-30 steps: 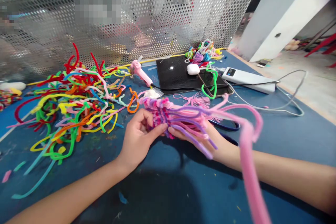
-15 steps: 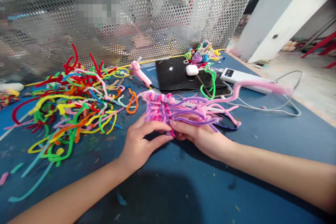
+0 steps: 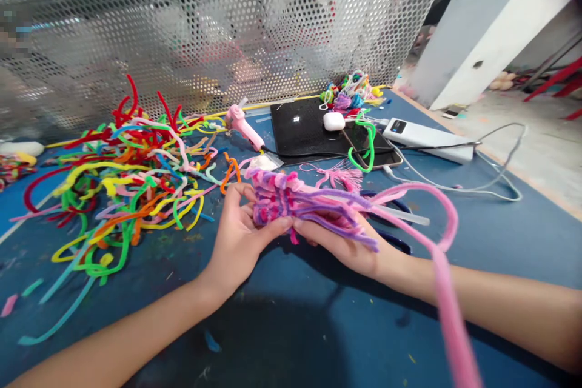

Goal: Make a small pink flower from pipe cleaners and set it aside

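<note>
Between my two hands is a woven piece of pink and purple pipe cleaners (image 3: 274, 197), held above the table. My left hand (image 3: 243, 230) grips its left end, thumb on the near side and fingers curled behind. At the lower right edge my right hand (image 3: 339, 236) pinches the piece, its thumb near the left thumb and its other fingers mostly hidden underneath. Loose purple strands (image 3: 336, 224) lie over the right hand. One long pink pipe cleaner (image 3: 443, 273) loops out to the right and hangs down over the right forearm, blurred near the bottom edge.
A tangle of colourful pipe cleaners (image 3: 131, 188) covers the table's left. Behind the hands are a pink glue gun (image 3: 244, 127), a black tablet-like panel (image 3: 300, 130), a white earbud case (image 3: 334, 121), a phone (image 3: 384, 154), and a cabled white power bank (image 3: 430, 140). Perforated metal (image 3: 254, 30) borders the back.
The woven piece has tilted and dropped slightly. My left fingers have shifted behind it, with the thumb on its front. The long pink strand has swung down toward the near right.
</note>
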Motion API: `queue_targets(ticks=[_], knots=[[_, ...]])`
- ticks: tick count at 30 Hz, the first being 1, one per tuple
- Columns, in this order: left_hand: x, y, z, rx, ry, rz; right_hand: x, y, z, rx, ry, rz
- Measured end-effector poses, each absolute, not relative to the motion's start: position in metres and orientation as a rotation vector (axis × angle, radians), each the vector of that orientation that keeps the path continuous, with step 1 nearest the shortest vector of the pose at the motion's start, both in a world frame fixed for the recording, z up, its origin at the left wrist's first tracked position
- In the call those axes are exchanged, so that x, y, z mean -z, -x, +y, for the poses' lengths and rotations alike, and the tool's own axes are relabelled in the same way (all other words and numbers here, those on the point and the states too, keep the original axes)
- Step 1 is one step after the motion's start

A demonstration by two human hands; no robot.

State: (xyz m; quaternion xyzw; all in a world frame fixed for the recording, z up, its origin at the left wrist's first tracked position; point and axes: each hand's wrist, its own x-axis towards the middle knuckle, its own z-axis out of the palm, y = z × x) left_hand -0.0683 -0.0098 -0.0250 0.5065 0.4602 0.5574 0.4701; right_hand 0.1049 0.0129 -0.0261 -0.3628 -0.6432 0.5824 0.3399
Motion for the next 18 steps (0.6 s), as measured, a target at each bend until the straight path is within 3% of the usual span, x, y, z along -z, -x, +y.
queue_targets(ticks=[4, 11, 18], knots=[[0.028, 0.074, -0.007, -1.281, -1.265, 1.140, 0.025, -0.104, 0.013, -1.503, 0.970, -1.648], [0.038, 0.080, -0.015, -1.299, -1.826, 1.135, 0.031, -0.097, 0.014, -1.798, 0.948, -1.183], [0.032, 0.082, -0.014, -1.238, -1.958, 1.300, 0.033, -0.097, 0.014, -1.795, 0.930, -1.281]])
